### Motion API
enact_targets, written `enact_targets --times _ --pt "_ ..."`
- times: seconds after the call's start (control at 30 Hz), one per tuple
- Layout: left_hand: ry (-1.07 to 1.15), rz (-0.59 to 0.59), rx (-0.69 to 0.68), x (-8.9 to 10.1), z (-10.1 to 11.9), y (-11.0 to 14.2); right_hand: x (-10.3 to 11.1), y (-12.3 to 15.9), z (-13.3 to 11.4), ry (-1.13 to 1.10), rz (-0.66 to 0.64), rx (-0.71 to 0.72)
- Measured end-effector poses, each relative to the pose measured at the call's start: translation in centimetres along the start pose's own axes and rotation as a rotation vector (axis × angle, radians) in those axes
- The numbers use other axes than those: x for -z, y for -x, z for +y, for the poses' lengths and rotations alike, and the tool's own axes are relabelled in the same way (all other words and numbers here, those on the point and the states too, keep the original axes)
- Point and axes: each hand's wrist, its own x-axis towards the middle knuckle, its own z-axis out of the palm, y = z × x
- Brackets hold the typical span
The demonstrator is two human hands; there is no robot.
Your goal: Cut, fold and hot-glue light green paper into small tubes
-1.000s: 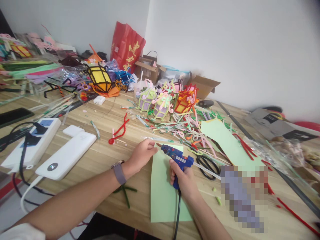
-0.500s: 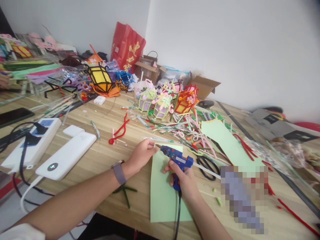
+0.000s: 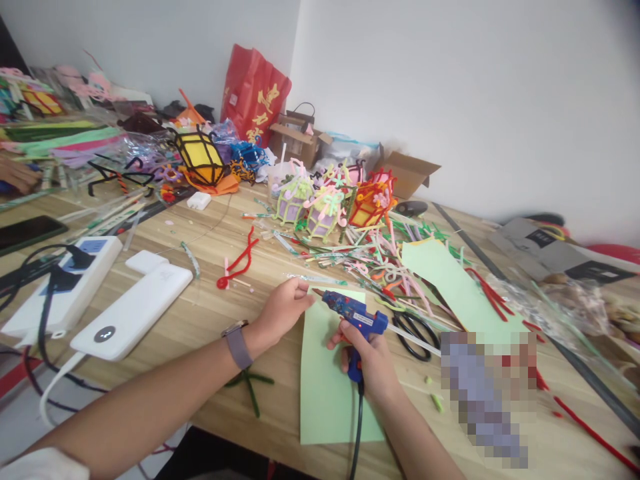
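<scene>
At the left edge, another person's hand shows, partly cut off. Lower down lie a white rectangular power strip and, right of it, a white rounded power bank. Near the centre, the worker's left hand has thumb and fingers drawn together by the top of a long pale-green paper sheet; I can't tell whether they pinch anything. Just beside those fingertips points a blue plastic hot-glue gun, over the sheet at lower centre, the right hand wrapped around its handle. Right of it lie black-handled scissors; further right, a second pale-green sheet.
</scene>
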Motion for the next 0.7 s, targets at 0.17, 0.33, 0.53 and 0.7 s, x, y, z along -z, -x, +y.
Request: enact_targets --times 0.17,0.33,0.53,0.7 --pt "-0.008 -0.012 0.009 -0.02 -0.13 -0.05 -0.02 0.07 -0.23 0.028 0.007 -0.031" --pt "-0.008 -0.007 0.011 -0.09 -0.02 -0.04 -0.14 0.01 -0.25 0.027 0.012 -0.063" --pt "0.014 0.001 0.015 -0.19 0.03 -0.02 -0.26 0.07 -0.35 0.013 0.025 -0.100" --pt "0.044 -0.013 0.019 -0.22 0.17 0.00 -0.35 0.09 -0.44 0.027 0.037 -0.108"
